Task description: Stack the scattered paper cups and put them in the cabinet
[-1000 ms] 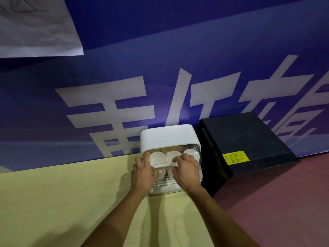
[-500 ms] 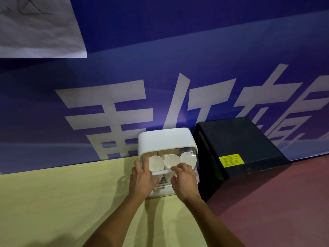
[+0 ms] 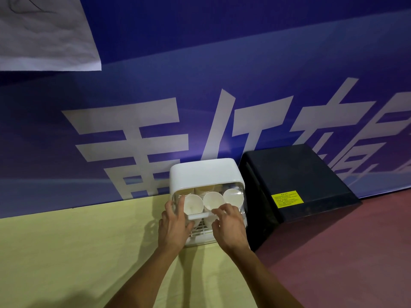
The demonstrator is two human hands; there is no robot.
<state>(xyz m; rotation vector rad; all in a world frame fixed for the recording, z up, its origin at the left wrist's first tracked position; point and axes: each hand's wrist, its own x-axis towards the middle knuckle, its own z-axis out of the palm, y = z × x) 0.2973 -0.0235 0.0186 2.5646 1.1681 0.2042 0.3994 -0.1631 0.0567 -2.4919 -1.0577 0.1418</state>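
Three paper cups are found inside the cabinet, side by side in a row. They are made of thin white paper, tapered and round-mouthed, with rolled rims. They are laid on their sides: the open mouths are turned to the front and slightly upward, and the long axis of each runs front to back into the cabinet. Ribbed edges of more stacked cups are glimpsed behind them, dimly.

The cabinet is a small box of smooth white plastic with rounded corners, set at the far edge of the worktop. The cups are seen through its curved door of clear plastic, which is crossed by a white bar handle. A slatted grille is visible below the handle. Whether the door is fully down cannot be told.

The right hand is held at the right end of the handle, its grip closed on the bar with fingers curled above and thumb below. The left hand is laid against the door's left edge, fingers fairly straight, its grip not closed.

The worktop is covered in pale yellow cloth. A matt black box bearing a yellow label is stood just beside the cabinet, on the right. A glossy blue banner with large white characters is hung behind, and a creased sheet of paper is fixed at its upper left.
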